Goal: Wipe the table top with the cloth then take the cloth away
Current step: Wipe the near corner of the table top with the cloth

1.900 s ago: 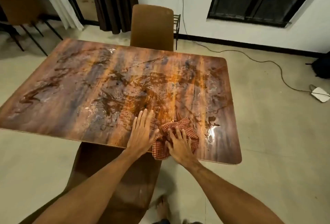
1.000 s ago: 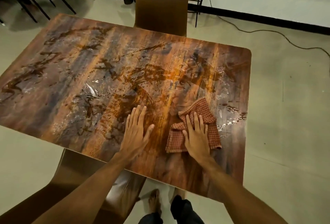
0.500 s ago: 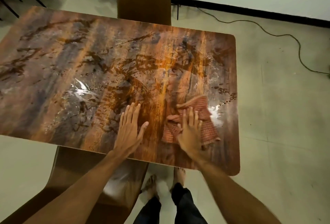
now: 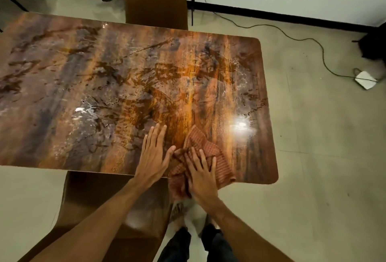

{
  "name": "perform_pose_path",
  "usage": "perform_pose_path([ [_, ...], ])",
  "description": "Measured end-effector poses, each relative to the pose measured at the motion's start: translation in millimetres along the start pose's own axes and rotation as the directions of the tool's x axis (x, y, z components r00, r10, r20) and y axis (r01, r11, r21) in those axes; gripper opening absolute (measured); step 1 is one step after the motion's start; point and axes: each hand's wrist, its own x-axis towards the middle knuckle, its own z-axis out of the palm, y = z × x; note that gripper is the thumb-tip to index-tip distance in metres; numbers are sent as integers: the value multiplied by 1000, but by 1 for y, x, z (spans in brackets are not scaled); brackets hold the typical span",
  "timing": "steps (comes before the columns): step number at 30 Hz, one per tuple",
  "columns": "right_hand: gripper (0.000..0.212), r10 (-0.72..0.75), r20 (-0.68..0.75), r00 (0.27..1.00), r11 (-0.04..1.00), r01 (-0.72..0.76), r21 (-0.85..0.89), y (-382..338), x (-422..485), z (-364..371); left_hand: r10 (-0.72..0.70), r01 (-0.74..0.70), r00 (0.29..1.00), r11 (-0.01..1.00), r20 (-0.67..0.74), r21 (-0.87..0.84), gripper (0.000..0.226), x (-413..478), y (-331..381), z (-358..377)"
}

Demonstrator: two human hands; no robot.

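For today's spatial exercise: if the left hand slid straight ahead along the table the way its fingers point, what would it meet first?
Apparently nothing: ahead of the left hand lies only bare wet table; the cloth sits to its right.

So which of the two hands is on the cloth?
The right hand presses the checked cloth at the table's near edge; the left hand lies flat on bare wood.

table (image 4: pixel 104 94) cut off left, cloth (image 4: pixel 221 167) partly under right hand (image 4: pixel 201 176)
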Motion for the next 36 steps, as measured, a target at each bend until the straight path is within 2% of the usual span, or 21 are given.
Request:
perform_pose_path([
  [1,64,-2,-21,1000,1000,2,-1,1,-9,4,2,-2,1000,1000,3,0,74,2,2,-1],
  [3,59,193,-72,979,981,-191,31,37,-29,-2,4,-4,1000,1000,-2,-8,76,7,7,-2],
  [6,57,555,-100,826,829,-539,148,103,-50,-27,24,-24,1000,999,3,-26,75,14,16,3],
  [8,57,648,-69,758,754,-627,196,113,-38,-37,43,-42,999,998,22,-37,73,17,24,10],
  [9,59,615,-62,786,782,-598,174,105,-26,-36,53,-52,998,998,34,-41,73,17,28,14],
  [10,60,523,-47,851,846,-512,146,90,-16,-33,63,-61,997,997,50,-41,73,18,31,18],
  [12,61,221,-3,975,972,-220,87,58,-3,-21,83,-81,994,996,73,-26,76,22,36,23],
  [14,62,28,23,999,999,-29,30,52,-6,-16,94,-93,992,996,79,-9,78,27,40,27],
  [15,61,43,9,999,999,-43,30,67,-4,-22,97,-96,992,995,79,-8,77,32,42,28],
  [17,59,229,6,973,973,-229,41,108,2,-38,91,-91,993,996,74,-7,75,39,43,28],
  [19,59,463,26,886,882,-464,83,138,12,-57,85,-85,994,996,73,5,74,44,45,28],
  [20,60,498,45,866,862,-500,85,141,22,-64,77,-77,994,997,74,7,74,47,46,27],
  [21,62,454,60,889,886,-458,78,134,31,-65,69,-70,995,998,75,5,73,48,48,27],
  [23,63,181,110,977,981,-186,45,102,46,-58,54,-54,996,999,66,4,72,54,53,26],
  [25,64,-79,160,984,997,79,8,87,52,-48,38,-38,998,999,54,15,71,64,58,24],
  [27,61,-81,131,988,997,81,2,111,67,-59,8,-10,999,1000,50,23,71,74,62,23],
  [30,60,235,69,970,967,-240,81,171,116,-91,-39,38,999,999,33,35,72,97,71,26],
  [31,59,311,64,948,944,-316,98,181,133,-99,-51,50,998,998,26,42,72,104,75,28],
  [32,60,317,63,946,941,-322,100,181,149,-102,-64,62,998,997,26,52,73,112,79,32],
  [34,62,126,84,989,988,-133,82,158,160,-97,-78,75,996,995,38,65,73,124,87,37],
  [36,63,-122,108,987,992,117,48,151,158,-82,-84,80,996,993,36,83,73,145,97,43],
])
